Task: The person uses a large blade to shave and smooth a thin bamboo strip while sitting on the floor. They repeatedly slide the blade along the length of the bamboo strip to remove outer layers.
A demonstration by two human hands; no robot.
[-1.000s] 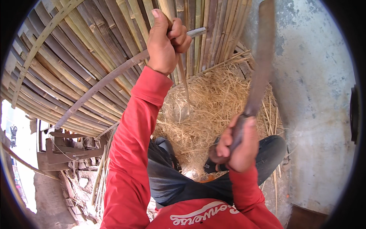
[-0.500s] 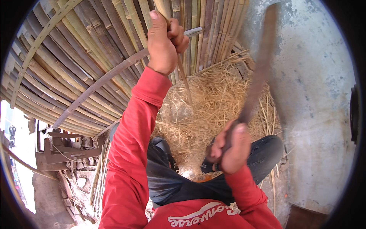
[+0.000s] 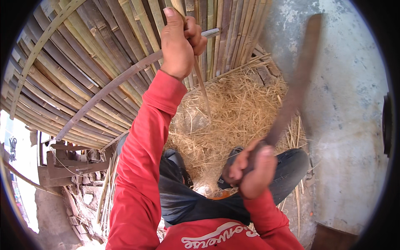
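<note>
My left hand (image 3: 177,48) is raised near the top of the view, its fingers wrapped around a thin bamboo strip (image 3: 201,85). The strip sticks out above the fist and runs down below it toward the straw-coloured shavings. Lower right, over my bent leg, my right hand (image 3: 259,171) grips the dark handle of a machete (image 3: 296,81). Its long brown blade points up and away to the right, in front of the wall and apart from the strip. Blade and right hand are slightly blurred by motion.
A bamboo-slat panel (image 3: 100,54) with a curved crosspiece (image 3: 93,101) fills the upper left. Shavings (image 3: 233,108) cover the floor between my feet and the panel. A grey-blue wall (image 3: 350,125) stands at the right. Wooden pieces (image 3: 75,164) lie at the left.
The machete and my right hand have shifted a little to the right and down, and the blade leans further right. My left hand holds almost the same place with the strip.
</note>
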